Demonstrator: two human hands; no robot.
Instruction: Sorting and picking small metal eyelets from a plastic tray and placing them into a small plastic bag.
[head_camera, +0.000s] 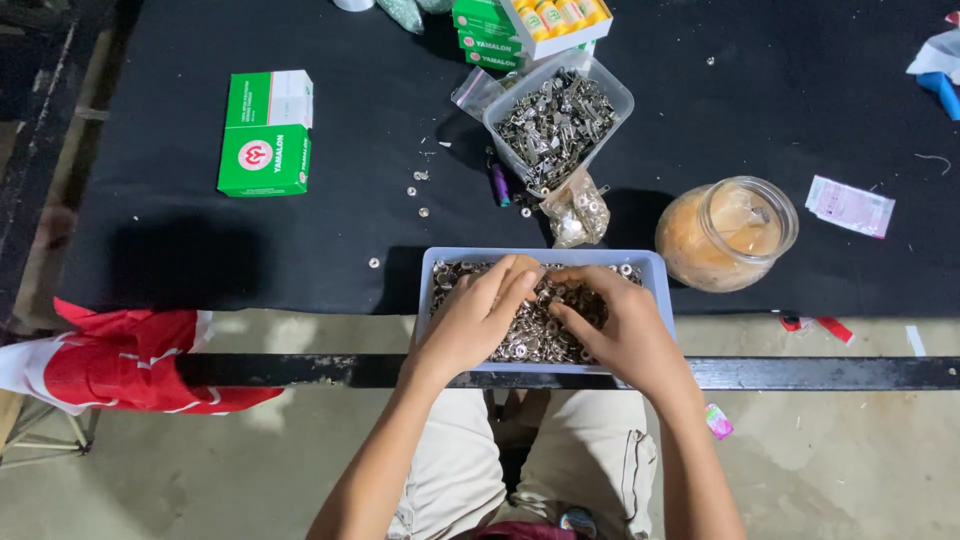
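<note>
Black worktop (200, 250) under dim light, bare concrete floor below. At near edge, middle: pale blue tray (655, 275) heaped with small metal snaps (530, 335). Left hand (478, 318) and right hand (618, 330) both down in the heap, fingertips meeting, pinching small pieces; exact piece between fingers too small to tell. Sorting or pairing step, by the look. Behind tray: clear tub of metal clips (557, 118), glass jar (728, 232), green box (266, 133) toward far left corner. Next: fine pinch, steady lift.
</note>
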